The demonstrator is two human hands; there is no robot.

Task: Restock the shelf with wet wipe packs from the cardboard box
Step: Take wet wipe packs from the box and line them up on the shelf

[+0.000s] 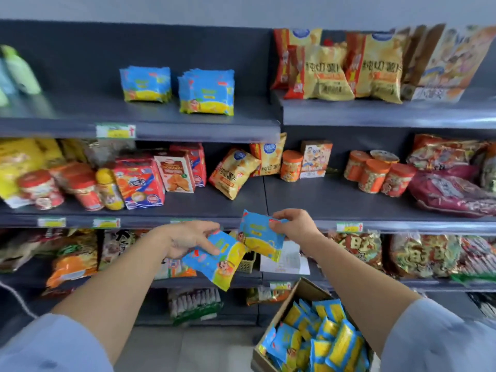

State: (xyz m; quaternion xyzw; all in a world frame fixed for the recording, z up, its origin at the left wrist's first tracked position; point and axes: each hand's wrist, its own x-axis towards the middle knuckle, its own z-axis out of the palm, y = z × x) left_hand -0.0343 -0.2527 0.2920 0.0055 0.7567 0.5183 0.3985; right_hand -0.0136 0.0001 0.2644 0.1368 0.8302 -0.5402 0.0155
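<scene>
My left hand (188, 238) grips a stack of blue-and-yellow wet wipe packs (217, 261) in front of the middle shelf edge. Beside it, my right hand (291, 224) pinches a single wet wipe pack (261, 238) by its upper corner; the two bundles touch. On the top shelf (188, 128) stand two upright stacks of the same packs: one at the left (146, 84), another to its right (206, 92). At the lower right, the open cardboard box (303, 296) holds several more packs (322, 339).
Yellow snack bags (335, 71) fill the top right shelf. The middle shelf carries jars, red boxes (139, 181) and chip bags (233, 173). Lower shelves hold noodle packets and more bags. The top shelf has bare room left of the wipe stacks, with a green-capped bottle (18, 71) at the far left.
</scene>
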